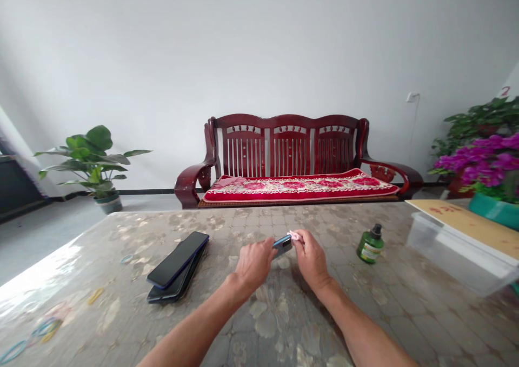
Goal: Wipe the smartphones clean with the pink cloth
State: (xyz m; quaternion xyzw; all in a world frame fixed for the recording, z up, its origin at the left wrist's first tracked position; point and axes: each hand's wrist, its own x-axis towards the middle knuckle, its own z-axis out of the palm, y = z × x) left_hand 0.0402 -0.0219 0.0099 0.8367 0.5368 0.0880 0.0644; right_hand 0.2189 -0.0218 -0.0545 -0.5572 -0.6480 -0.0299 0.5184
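Over the middle of the table, my left hand (254,260) is closed around a blue-grey smartphone (283,245), its camera block showing near the right end. My right hand (311,258) pinches a small pale pink cloth (295,237) against the phone's upper right edge. Part of the phone is covered by my left fingers. To the left, a dark smartphone (180,259) lies askew on top of another black phone (170,294). A green bottle with a black cap (370,245) stands upright right of my right hand.
Coloured rubber bands (45,329) lie at the table's left. A clear plastic box (450,253) with cardboard on top and a pot of purple flowers (486,161) stand at the right. Beyond the patterned tablecloth (259,324) is a wooden bench (287,140).
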